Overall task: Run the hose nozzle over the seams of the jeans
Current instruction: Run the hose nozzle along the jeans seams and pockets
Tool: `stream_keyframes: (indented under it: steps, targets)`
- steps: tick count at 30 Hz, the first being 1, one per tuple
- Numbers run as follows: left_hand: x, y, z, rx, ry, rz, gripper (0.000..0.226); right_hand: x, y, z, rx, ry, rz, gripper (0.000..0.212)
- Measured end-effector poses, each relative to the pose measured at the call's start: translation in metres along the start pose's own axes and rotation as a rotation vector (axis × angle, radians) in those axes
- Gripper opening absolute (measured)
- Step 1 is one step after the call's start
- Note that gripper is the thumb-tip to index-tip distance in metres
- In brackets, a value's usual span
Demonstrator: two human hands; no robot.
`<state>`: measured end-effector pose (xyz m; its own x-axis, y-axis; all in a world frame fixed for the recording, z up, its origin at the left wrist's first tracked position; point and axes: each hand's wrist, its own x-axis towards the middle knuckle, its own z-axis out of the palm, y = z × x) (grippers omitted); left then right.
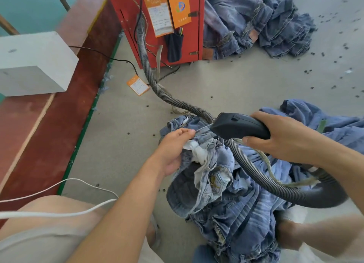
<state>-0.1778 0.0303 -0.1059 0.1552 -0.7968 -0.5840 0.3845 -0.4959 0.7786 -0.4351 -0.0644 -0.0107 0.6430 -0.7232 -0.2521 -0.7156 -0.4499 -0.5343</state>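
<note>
We grip the nozzle (238, 125) in our right hand (279, 136); our left hand (173, 150) pinches a seam of the jeans (206, 164) taut on the floor. Seam pass underway; next, we likely guide the tip along it

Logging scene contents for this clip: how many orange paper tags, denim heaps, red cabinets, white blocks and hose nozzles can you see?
Orange paper tags: 3, two on the cabinet, one on the floor
Denim heaps: 2, far and near
Red cabinet: 1
White block: 1
Hose nozzle: 1, gripped by the right hand
Total: 8
</note>
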Motion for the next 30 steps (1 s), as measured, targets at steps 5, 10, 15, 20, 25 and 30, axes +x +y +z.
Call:
stream_keyframes:
  steps: [5, 10, 15, 20, 25, 30]
  targets:
    - [-0.008, 0.001, 0.004, -0.181, -0.144, -0.036, 0.022, 0.009, -0.009, 0.010, -0.019, -0.039, 0.015, 0.014]
    - [-0.010, 0.006, 0.003, -0.274, -0.183, -0.036, 0.029, 0.022, -0.011, 0.004, 0.000, 0.167, 0.122, 0.021]
    - [-0.014, 0.007, 0.004, -0.258, -0.246, -0.019, 0.039, 0.007, -0.016, -0.005, 0.078, -0.073, 0.053, 0.013]
    - [-0.017, 0.004, 0.000, -0.137, -0.311, 0.047, 0.058, 0.025, -0.019, 0.010, -0.054, 0.148, 0.134, 0.021]
    - [-0.015, 0.006, 0.000, -0.136, -0.283, 0.059, 0.061, 0.008, -0.012, -0.008, 0.003, 0.037, 0.085, 0.018]
    - [-0.016, 0.003, 0.003, -0.097, -0.340, 0.043, 0.056, 0.017, -0.027, 0.018, -0.119, 0.046, 0.063, 0.021]
